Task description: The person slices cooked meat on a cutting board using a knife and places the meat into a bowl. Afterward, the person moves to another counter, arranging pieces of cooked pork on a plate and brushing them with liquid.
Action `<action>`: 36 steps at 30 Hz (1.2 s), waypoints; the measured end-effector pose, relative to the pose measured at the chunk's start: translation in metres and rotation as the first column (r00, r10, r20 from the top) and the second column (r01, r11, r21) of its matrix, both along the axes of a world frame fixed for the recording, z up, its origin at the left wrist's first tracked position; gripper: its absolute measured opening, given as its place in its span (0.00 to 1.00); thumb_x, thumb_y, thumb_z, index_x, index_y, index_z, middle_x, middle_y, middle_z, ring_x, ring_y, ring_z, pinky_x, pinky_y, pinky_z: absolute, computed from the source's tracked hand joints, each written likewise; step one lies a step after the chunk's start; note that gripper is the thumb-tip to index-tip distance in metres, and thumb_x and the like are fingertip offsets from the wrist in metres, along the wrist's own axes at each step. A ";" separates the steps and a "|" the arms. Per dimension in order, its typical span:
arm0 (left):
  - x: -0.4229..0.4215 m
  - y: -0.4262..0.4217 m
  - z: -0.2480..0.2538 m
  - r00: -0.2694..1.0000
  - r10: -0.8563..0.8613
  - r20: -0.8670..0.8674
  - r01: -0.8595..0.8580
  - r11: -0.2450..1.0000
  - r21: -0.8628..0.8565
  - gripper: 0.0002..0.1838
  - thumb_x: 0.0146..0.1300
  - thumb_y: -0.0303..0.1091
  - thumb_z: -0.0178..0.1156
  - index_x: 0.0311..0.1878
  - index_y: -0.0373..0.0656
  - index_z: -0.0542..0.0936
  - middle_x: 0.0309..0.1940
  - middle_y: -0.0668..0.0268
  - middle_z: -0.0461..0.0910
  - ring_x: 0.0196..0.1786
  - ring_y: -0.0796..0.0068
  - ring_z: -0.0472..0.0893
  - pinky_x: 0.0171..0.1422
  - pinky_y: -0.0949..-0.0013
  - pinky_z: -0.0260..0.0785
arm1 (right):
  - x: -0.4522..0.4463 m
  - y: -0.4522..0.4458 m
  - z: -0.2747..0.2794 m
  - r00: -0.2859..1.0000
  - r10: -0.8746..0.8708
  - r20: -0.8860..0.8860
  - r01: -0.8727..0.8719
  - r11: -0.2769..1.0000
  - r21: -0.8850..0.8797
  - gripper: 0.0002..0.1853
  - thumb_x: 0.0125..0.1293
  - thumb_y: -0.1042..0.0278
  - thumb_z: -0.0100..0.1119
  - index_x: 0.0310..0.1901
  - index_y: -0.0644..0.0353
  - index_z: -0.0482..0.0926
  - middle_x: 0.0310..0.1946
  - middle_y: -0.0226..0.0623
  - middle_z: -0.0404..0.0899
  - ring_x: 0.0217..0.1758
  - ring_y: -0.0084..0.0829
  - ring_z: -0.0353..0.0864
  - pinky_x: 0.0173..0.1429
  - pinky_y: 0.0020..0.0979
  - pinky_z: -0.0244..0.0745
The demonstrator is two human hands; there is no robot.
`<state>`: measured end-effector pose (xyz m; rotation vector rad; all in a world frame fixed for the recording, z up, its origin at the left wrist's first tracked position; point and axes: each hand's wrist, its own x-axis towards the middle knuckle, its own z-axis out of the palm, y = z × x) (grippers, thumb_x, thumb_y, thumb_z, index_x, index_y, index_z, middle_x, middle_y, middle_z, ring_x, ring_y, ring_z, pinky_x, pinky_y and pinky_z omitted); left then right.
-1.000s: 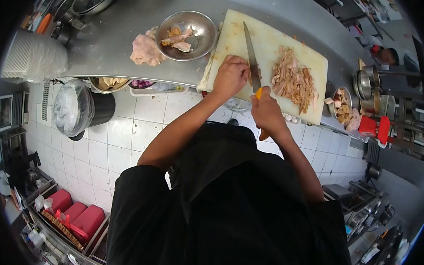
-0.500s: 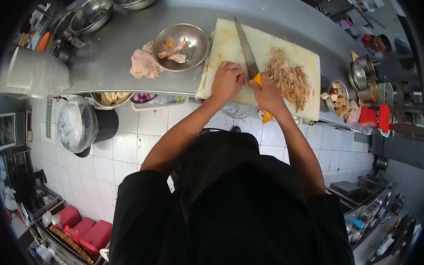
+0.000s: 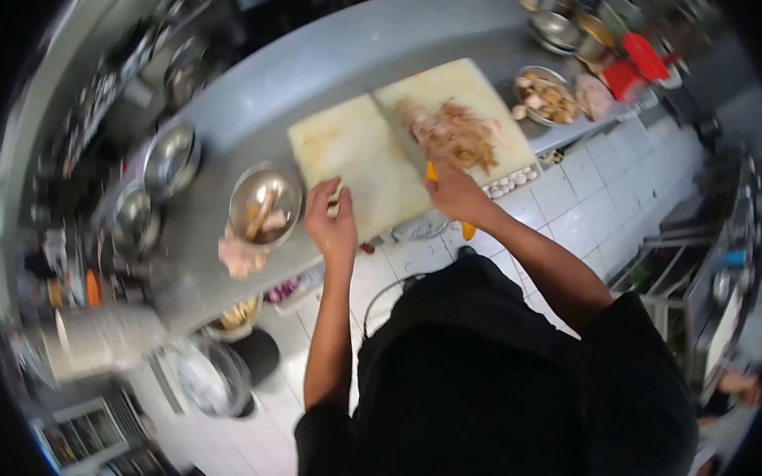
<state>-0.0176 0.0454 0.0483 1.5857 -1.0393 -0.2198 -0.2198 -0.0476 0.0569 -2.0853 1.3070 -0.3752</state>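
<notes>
Our right hand [image 3: 456,195] has its grip wrapped around the yellow handle of a long steel knife [image 3: 401,137]. The blade runs ahead and to the left of that grip, along a pale rectangular plastic cutting board [image 3: 338,145]. Just ahead of it, beyond the knuckles, lies a loose heap of brown and pinkish shredded meat [image 3: 459,139].

Our left hand [image 3: 330,218] is at the board's left side, fingers loosely bent and thumb apart; we cannot tell whether a scrap sits in that grip, or whether it touches the board. Just left of it stands a round steel bowl [image 3: 268,179] with a few meat pieces [image 3: 270,219] inside. A pale pink, limp slab of meat [image 3: 240,256] lies against the bowl, on the side nearer our body, on the grey metal table [image 3: 181,262].

The likeliest harm, we judge, is a cut: with our attention on the bowl, the left grip could come back across the blade's path. A slack right grip, perhaps from greasy fingers, could let the knife turn. The shreds lie close to the board's near right edge, so a careless sideways push could spill some toward the white round items [image 3: 511,184] below, right of the right grip. A bump from the left wrist could also tip the bowl.
</notes>
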 end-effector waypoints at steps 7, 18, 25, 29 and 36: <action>-0.059 -0.082 0.044 0.978 -0.187 0.096 0.196 0.977 -0.090 0.15 0.60 0.22 0.63 0.51 0.36 0.81 0.46 0.59 0.80 0.44 0.69 0.80 0.43 0.70 0.74 | -0.071 -0.008 0.063 0.927 -0.183 0.328 0.045 0.922 0.386 0.14 0.72 0.59 0.51 0.47 0.61 0.67 0.25 0.38 0.72 0.16 0.26 0.72 0.20 0.31 0.68; -0.255 -0.256 0.062 0.700 -0.652 0.291 0.575 0.757 0.311 0.20 0.58 0.38 0.68 0.51 0.37 0.82 0.43 0.55 0.82 0.42 0.67 0.81 0.45 0.70 0.74 | -0.282 -0.039 0.064 0.722 -0.617 0.313 0.452 0.763 0.462 0.14 0.71 0.58 0.54 0.46 0.60 0.67 0.20 0.37 0.72 0.16 0.27 0.71 0.22 0.32 0.68; -0.306 -0.313 0.056 0.548 -0.701 0.457 0.413 0.702 0.580 0.26 0.52 0.45 0.71 0.50 0.37 0.83 0.43 0.50 0.83 0.47 0.54 0.83 0.53 0.60 0.73 | -0.340 -0.060 0.061 0.641 -0.700 0.315 0.484 0.688 0.541 0.14 0.72 0.58 0.53 0.45 0.61 0.67 0.18 0.29 0.65 0.14 0.22 0.67 0.18 0.27 0.66; -0.310 -0.325 0.058 0.601 -0.737 0.310 0.443 0.630 0.638 0.21 0.50 0.36 0.71 0.47 0.38 0.84 0.37 0.55 0.86 0.39 0.62 0.85 0.47 0.65 0.75 | -0.353 -0.070 0.057 0.627 -0.711 0.318 0.465 0.669 0.580 0.14 0.72 0.58 0.53 0.45 0.61 0.66 0.18 0.30 0.65 0.14 0.22 0.68 0.18 0.27 0.66; -0.278 -0.360 0.056 0.657 -0.729 0.194 0.430 0.573 0.698 0.15 0.50 0.34 0.67 0.42 0.41 0.86 0.35 0.52 0.85 0.40 0.57 0.85 0.49 0.63 0.75 | -0.362 -0.096 0.049 0.678 -0.654 0.335 0.401 0.711 0.578 0.15 0.72 0.56 0.53 0.44 0.60 0.66 0.19 0.30 0.66 0.14 0.24 0.69 0.19 0.28 0.68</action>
